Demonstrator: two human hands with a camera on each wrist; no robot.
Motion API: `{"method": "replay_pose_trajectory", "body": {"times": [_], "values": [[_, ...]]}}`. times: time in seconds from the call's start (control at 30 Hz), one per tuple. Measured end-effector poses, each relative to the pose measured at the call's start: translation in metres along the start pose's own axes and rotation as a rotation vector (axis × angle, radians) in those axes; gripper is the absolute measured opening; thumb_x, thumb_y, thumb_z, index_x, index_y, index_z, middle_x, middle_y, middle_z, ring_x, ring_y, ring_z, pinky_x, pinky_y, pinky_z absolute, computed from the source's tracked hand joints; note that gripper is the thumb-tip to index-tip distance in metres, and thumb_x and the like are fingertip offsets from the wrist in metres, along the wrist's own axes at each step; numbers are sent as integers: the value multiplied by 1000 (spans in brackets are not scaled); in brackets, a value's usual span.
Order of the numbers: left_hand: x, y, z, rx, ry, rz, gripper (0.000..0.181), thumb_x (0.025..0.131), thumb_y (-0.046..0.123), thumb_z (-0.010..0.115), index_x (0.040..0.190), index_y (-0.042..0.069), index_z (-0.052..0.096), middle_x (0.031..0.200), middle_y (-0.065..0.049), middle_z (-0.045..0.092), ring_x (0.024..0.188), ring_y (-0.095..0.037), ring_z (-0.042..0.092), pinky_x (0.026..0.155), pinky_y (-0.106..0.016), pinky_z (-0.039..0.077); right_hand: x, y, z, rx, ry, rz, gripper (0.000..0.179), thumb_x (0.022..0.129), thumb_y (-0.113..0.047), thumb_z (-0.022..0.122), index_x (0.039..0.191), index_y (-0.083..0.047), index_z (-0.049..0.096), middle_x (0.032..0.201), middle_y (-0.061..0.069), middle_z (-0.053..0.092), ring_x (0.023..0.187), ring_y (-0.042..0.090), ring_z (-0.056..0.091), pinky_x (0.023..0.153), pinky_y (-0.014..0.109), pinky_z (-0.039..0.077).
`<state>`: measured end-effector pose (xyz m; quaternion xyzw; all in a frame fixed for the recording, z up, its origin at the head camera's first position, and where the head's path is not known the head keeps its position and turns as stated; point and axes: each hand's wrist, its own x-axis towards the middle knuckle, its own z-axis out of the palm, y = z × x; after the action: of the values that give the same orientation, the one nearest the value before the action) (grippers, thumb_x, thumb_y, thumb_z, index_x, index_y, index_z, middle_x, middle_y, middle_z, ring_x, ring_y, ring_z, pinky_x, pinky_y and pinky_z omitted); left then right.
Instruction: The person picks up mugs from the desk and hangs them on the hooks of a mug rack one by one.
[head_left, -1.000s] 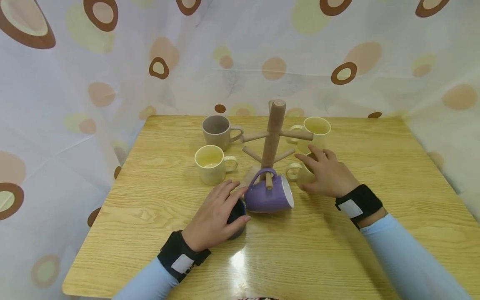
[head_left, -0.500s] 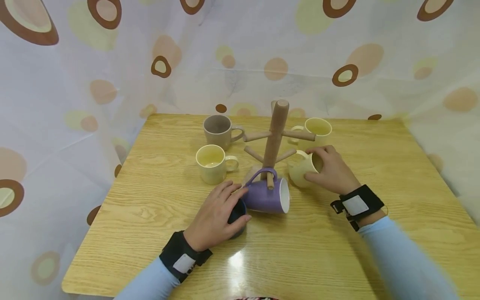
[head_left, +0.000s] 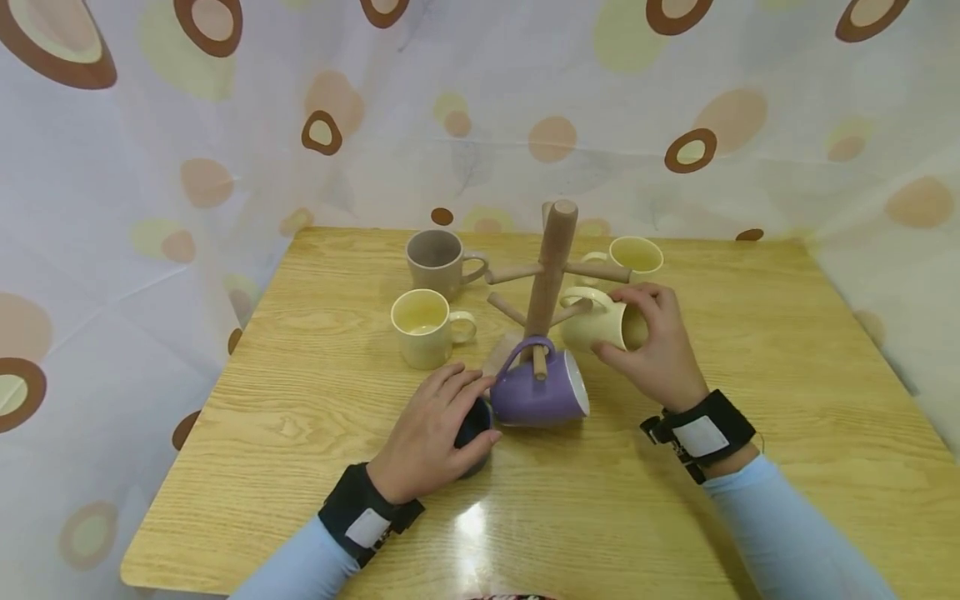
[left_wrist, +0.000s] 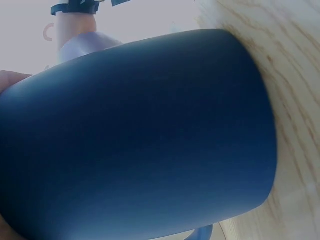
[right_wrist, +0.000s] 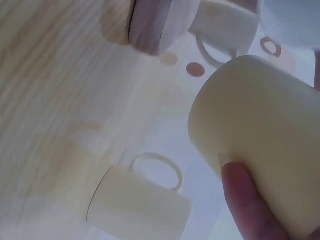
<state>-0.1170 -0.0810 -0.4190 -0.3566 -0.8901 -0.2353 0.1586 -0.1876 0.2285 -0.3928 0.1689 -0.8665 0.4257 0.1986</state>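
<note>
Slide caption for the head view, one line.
Right hand holds a tilted cream mug beside a wooden mug tree; left hand grips a dark mug.

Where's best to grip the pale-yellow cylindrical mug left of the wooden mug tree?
Probably the body of the pale-yellow mug, from the left: it stands upright with its handle pointing right toward the wooden mug tree, and a grey round mug sits close behind, so the left wall looks freest.

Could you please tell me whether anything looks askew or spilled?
No spill shows. The purple mug lies sideways, but only because it hangs on the wooden mug tree; the right hand holds a pale-yellow mug tipped sideways too.
</note>
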Motion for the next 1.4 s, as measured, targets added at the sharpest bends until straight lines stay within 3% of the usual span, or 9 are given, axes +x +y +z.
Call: {"method": "replay_pose_trajectory", "body": {"times": [0.13,0.27,0.53,0.7,0.77,0.87,1.03,1.23,1.4], "values": [[0,1,-1,4,3,1,57,90,48,52,133,9,50,129,-12,56,127,-26,38,108,-45,34,-5,-17,2,22,-26,-65,57,60,3,81,112,-1,58,119,25,38,113,31,35,88,56,34],[0,2,-1,21,-3,-1,58,90,49,52,133,10,51,128,-12,57,127,-26,39,107,-45,34,-12,-32,6,46,-56,-81,56,61,7,79,112,4,56,119,30,37,113,37,35,88,60,33],[-1,4,2,38,-14,-9,58,89,50,52,132,11,52,127,-11,57,126,-28,39,107,-48,33,-23,-1,26,43,-74,-75,59,67,-6,82,119,-7,55,126,22,36,119,31,33,94,59,32],[-2,5,1,45,-35,-28,58,89,51,52,132,12,50,129,-12,56,127,-29,37,107,-51,32,-26,4,31,38,-79,-80,59,70,-13,81,122,-12,54,129,20,34,121,28,32,95,58,33],[-2,6,-2,60,-71,-47,62,89,54,51,135,14,48,131,-12,54,128,-30,35,105,-55,32,-27,3,31,23,-87,-84,60,71,-14,80,124,-12,53,130,22,33,121,29,32,95,59,34],[-2,9,-9,105,-178,-92,72,86,63,48,140,17,42,135,-12,50,128,-31,35,98,-60,37,-27,2,31,-10,-99,-84,63,72,-16,80,127,-11,51,133,23,33,122,31,32,96,60,35],[1,10,-29,143,-386,-137,84,79,68,55,146,21,34,139,-13,46,119,-30,45,79,-52,53,-29,-2,29,-25,-105,-62,69,72,-19,79,133,-12,47,139,24,29,127,34,30,97,65,35],[0,4,-50,124,-517,-76,75,70,50,75,136,27,48,119,-11,55,90,-25,54,61,-39,52,-31,-2,28,-18,-126,-33,74,74,-22,79,138,-13,43,144,23,26,130,36,27,97,68,34],[-9,0,-56,42,-532,4,63,66,37,80,123,29,55,114,-4,53,90,-18,49,58,-32,50,-32,-1,29,-10,-147,-6,75,76,-25,77,140,-15,40,147,23,23,132,38,25,98,70,32]]}}
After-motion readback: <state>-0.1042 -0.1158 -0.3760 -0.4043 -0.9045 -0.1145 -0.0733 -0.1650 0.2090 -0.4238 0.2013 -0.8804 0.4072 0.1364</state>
